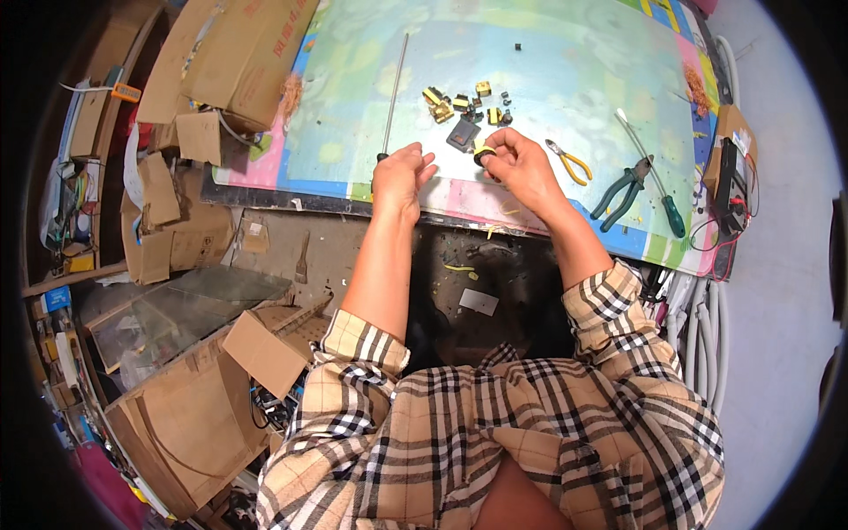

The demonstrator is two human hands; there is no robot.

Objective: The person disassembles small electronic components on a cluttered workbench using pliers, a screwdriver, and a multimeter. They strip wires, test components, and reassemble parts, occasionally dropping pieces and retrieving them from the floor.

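Observation:
My right hand (523,170) is closed in a pinch on a small black-and-yellow transformer (483,154) above the table's near edge. My left hand (402,181) is to its left, its fingers loosely bent and a little apart, with nothing visible between them. Beside its outer edge lies a long-shafted screwdriver (395,97), shaft pointing away; the hand partly hides the dark handle. A dark grey square block (463,134) sits just beyond the pinched part. Farther back are several loose yellow-and-black transformers (441,109) and small black pieces (473,116).
Yellow-handled cutters (570,163), green-handled pliers (624,191) and a green-handled screwdriver (673,215) lie to the right on the patterned table cover (565,88). A black multimeter (732,177) with leads stands at the right edge. Cardboard boxes (238,66) crowd the left side.

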